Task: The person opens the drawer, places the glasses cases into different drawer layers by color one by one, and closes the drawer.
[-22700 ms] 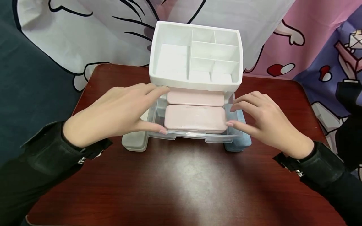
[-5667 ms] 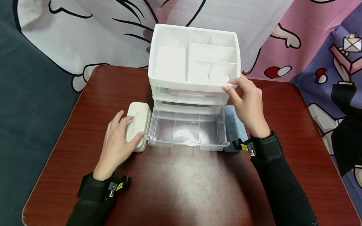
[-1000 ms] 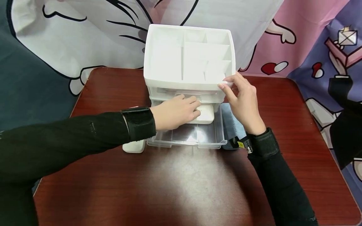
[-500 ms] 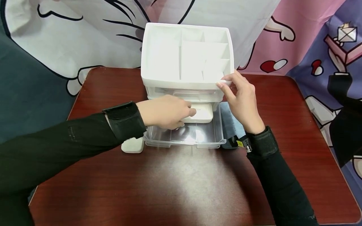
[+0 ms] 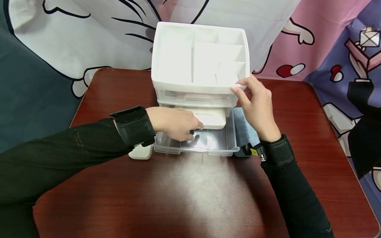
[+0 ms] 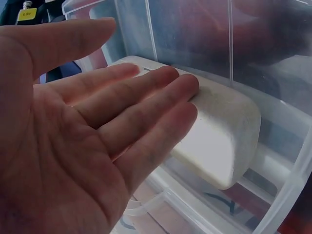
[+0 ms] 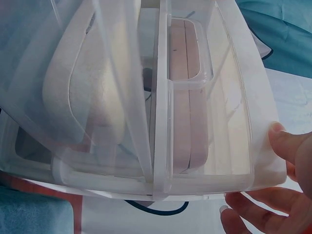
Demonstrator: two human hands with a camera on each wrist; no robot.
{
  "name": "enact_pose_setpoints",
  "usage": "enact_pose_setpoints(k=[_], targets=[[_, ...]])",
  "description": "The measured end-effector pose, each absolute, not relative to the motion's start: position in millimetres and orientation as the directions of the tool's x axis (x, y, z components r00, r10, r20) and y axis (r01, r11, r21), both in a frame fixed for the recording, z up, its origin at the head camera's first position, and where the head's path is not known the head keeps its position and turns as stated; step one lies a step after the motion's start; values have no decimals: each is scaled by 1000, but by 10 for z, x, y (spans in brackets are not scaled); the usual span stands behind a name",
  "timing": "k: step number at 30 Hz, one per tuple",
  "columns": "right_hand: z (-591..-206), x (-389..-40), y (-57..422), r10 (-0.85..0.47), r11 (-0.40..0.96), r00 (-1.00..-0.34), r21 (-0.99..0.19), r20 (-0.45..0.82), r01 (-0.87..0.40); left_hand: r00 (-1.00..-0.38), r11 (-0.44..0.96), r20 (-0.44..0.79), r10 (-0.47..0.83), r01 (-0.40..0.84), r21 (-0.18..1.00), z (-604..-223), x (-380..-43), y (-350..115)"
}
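A white glasses case (image 5: pixel 211 119) with small lettering lies crosswise in the pulled-out clear lower drawer (image 5: pixel 230 138). My left hand (image 5: pixel 175 124) is over the drawer, at the case's front left. In the left wrist view its fingers look nearly straight, with the tips (image 6: pixel 187 85) against or just before the case; contact cannot be told. With thumb and fingers, my right hand (image 5: pixel 258 107) pinches the front right corner of the white desktop organizer (image 5: pixel 196 86). Pink cases (image 7: pixel 181 117) show through the pushed-in upper drawer (image 7: pixel 209 83) in the right wrist view.
On the brown table (image 5: pixel 202 198), a pale case (image 5: pixel 140 152) lies left of the drawer, partly under my left sleeve (image 5: pixel 89 142). Right of the drawer is a blue case (image 5: pixel 245 127). A printed curtain (image 5: pixel 125 36) hangs behind the organizer.
The upper drawer with the pink cases has been pushed in. The white case has gone from the left pile into the lower drawer. My left hand has slipped from its top towards its front.
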State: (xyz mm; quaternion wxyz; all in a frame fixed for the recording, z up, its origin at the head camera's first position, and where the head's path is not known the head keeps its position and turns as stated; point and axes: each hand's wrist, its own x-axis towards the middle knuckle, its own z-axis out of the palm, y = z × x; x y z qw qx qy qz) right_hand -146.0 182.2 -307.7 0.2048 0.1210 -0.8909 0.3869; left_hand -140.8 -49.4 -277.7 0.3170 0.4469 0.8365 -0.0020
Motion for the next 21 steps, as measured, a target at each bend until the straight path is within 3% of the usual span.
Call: enact_pose_setpoints(k=[8,21], targets=[[-3084,-1463,1827,-59,665,-885,-643,462,-380,-402,604,-533,744,745,281,-2790,-1438,-469],[-3089,-1461,1822,-65,655,-881,-646,469,-392,-332,567,-556,762,757,325,-2852,-1526,-283]])
